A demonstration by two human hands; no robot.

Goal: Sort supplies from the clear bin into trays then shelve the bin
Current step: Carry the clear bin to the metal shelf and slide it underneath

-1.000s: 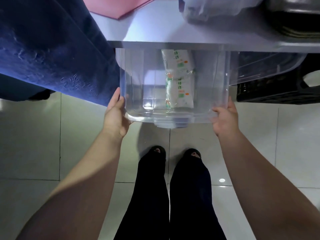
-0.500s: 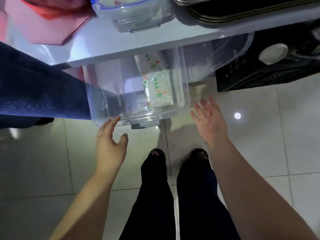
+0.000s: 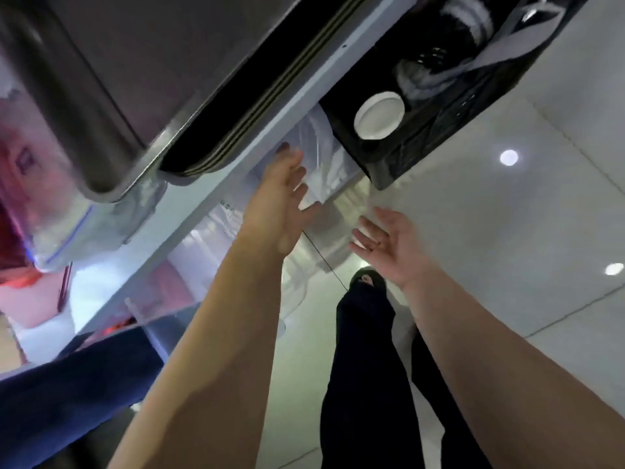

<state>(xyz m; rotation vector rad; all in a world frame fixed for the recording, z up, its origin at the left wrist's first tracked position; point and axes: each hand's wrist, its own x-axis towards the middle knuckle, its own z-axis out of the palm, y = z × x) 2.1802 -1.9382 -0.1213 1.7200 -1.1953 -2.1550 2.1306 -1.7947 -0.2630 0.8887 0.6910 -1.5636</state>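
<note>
The head view is tilted and blurred. The clear bin [image 3: 216, 238] sits under the white table edge [image 3: 257, 130], mostly hidden by my left forearm. A second clear bin [image 3: 321, 154] lies beside it under the table. My left hand [image 3: 282, 198] reaches toward that second bin with fingers spread, holding nothing; I cannot tell if it touches. My right hand [image 3: 385, 242] hovers over the floor, palm up, fingers apart and empty. Stacked dark trays [image 3: 257, 86] rest on the table above.
A black crate [image 3: 449, 106] with a white round lid [image 3: 378, 115] stands under the table at the right. A clear blue-rimmed container [image 3: 77, 211] and a grey metal tray [image 3: 111, 82] sit on top. Blue cloth [image 3: 67, 401] hangs at the lower left. My dark-trousered legs [image 3: 365, 367] stand on white tiles.
Both hands have let go of the clear bin, which now stays under the table. The view swung right and tilted; my left hand moved toward the neighbouring clear bin.
</note>
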